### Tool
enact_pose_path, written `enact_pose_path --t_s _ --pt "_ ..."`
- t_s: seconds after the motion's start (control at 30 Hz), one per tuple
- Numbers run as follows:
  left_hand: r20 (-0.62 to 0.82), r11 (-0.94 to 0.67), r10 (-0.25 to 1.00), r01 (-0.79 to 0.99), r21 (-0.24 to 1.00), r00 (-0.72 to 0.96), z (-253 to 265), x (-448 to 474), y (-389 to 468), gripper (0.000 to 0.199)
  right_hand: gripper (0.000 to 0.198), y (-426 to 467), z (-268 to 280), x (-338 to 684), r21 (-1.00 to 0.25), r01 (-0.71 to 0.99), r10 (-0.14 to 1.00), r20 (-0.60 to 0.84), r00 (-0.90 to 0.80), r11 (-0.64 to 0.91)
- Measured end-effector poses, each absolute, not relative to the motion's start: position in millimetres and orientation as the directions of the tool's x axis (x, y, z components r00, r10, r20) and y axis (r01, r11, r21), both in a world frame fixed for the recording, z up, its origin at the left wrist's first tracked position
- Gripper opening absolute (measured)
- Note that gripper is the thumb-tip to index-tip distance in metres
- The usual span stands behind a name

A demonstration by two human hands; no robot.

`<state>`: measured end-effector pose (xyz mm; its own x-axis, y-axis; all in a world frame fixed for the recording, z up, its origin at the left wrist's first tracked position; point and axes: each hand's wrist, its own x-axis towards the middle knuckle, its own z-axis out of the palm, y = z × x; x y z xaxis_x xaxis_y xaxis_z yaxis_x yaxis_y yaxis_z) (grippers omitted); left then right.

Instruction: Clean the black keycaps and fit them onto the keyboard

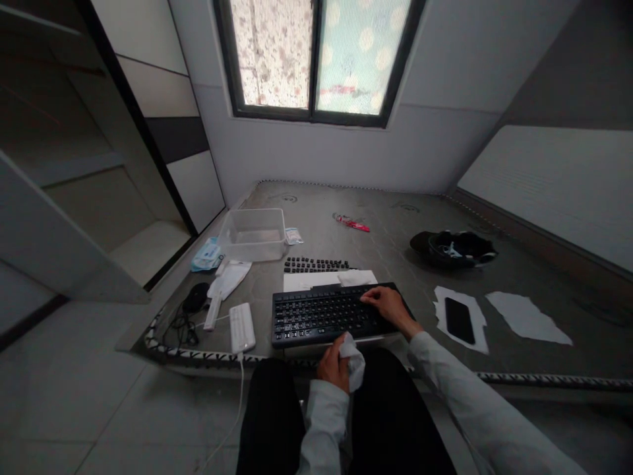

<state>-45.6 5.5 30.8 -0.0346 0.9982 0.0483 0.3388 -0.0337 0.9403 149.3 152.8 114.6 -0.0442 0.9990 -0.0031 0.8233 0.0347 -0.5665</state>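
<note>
Black plastic makes up the keyboard (pixel 316 320), which in the head view lies flat near the grey mat's (pixel 386 244) near edge, just beyond the person's knees. It looks stiff and fairly light for its length, with a smooth frame that may slide a little under pressure. Its two short ends would give the surest hold for lifting, while the key area — small, separate parts — is better touched lightly than gripped.

On the right, the right hand (pixel 390 307) reaches over the keyboard's right part, fingertips drawn together and down at the keys; whether they pinch something small cannot be told. The keyboard thus lies beneath that hand, most of its length stretching away to the left.

Nearer the person, the left hand (pixel 333 365) is closed around a crumpled white tissue (pixel 355 364) that bulges out on the hand's right side. This tissue should be soft, almost weightless and easily torn, best held bunched between thumb and fingers — as it seems to be. The keyboard's near edge is just beyond this hand.

Farther off, small black pieces (pixel 311 265), probably keycaps, stand in rows beyond some white paper (pixel 297 282). Well to the right, a dark phone (pixel 459 320) rests on a torn white sheet (pixel 481 333).
</note>
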Motion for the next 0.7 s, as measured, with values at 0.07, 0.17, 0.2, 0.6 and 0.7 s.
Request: enact_pose_path --t_s 0.07,0.17,0.2,0.6,0.7 --pt "0.057 -0.041 0.998 0.338 0.940 -0.036 32.2 -46.0 5.7 0.049 0.025 151.5 114.7 149.3 -0.572 0.818 0.998 0.004 -0.059 0.050" --pt "0.073 -0.057 0.997 0.338 0.939 -0.033 33.4 -46.2 6.4 0.048 0.026 147.5 114.6 148.9 -0.576 0.815 0.997 0.020 -0.070 0.069" --pt "0.079 -0.064 0.996 0.339 0.939 -0.032 33.3 -46.3 6.6 0.048 0.026 146.4 114.3 148.8 -0.576 0.814 0.997 0.027 -0.071 0.074" --pt "0.029 -0.018 0.999 0.290 0.957 -0.032 35.0 -49.7 4.6 0.052 0.022 149.6 115.1 150.7 -0.532 0.829 0.985 0.079 -0.153 0.171" --pt "0.031 -0.019 0.999 0.297 0.955 -0.034 37.3 -50.3 4.0 0.052 0.021 148.9 117.4 150.7 -0.504 0.841 0.981 0.086 -0.176 0.195"
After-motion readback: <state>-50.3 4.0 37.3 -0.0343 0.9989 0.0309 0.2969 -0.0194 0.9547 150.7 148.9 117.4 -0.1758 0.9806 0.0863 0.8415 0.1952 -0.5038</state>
